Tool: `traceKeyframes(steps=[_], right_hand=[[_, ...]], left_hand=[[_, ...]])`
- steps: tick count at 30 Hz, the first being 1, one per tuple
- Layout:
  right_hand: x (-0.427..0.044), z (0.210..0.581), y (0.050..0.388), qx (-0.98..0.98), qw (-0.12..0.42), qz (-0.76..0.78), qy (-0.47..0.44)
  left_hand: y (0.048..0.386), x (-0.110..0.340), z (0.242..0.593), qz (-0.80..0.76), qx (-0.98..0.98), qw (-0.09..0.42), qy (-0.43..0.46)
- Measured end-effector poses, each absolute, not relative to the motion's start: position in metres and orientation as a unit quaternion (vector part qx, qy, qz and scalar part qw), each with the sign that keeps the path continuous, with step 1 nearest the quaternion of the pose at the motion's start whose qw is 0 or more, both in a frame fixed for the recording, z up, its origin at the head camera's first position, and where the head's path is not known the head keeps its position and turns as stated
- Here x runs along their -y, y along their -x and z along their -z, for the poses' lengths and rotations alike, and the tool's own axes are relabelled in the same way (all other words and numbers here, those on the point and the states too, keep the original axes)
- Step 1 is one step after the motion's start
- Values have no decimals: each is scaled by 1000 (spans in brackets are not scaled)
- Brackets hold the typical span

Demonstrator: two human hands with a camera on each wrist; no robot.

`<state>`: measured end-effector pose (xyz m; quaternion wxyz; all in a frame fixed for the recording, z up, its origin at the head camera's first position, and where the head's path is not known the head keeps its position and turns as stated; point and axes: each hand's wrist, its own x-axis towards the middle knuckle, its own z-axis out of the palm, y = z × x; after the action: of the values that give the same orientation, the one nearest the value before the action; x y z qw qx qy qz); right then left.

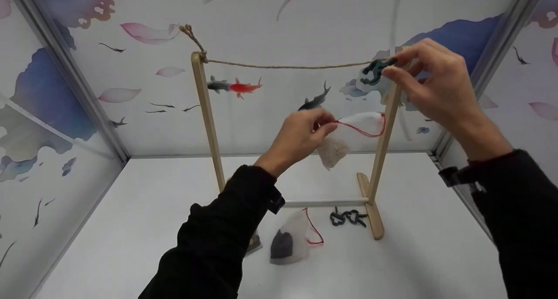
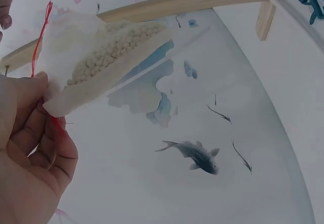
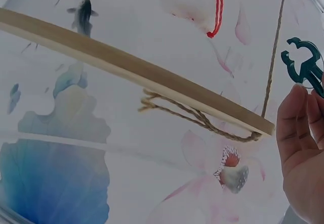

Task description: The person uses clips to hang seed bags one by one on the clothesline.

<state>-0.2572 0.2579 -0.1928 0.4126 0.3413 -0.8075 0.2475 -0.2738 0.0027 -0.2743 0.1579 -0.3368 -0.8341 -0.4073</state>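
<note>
My left hand [image 1: 305, 131] pinches the edge of a white mesh bag [image 1: 333, 153] with a red drawstring; the left wrist view shows pale round beads inside the bag [image 2: 109, 57], held by my left hand [image 2: 35, 138]. A dark green clip [image 1: 375, 71] is pinched between the thumb and fingers of my right hand [image 1: 440, 79], near the rope's right end. In the right wrist view the clip [image 3: 304, 64] has its jaws apart, beside the twine rope [image 3: 276, 47] and not around it, above my right hand [image 3: 304, 138]. The bag hangs below the rope [image 1: 283, 67].
A wooden frame with a left post [image 1: 209, 120] and right post [image 1: 383, 146] holds the rope. On the white table [image 1: 414, 255] lie a second mesh bag [image 1: 290, 242] with dark contents and more green clips [image 1: 348, 217]. Another object [image 1: 254, 243] is partly hidden behind my left sleeve.
</note>
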Motion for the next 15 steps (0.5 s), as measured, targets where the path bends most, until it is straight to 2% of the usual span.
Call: traceKeyframes(steps=[4,15], right_hand=[[-260,177,265,814,415,-226,-338],[-267,151,277,860,370,-188,-297]], left_hand=[[284,-5,266,428,826,177,320],[304,2,265,485,792,264,262]])
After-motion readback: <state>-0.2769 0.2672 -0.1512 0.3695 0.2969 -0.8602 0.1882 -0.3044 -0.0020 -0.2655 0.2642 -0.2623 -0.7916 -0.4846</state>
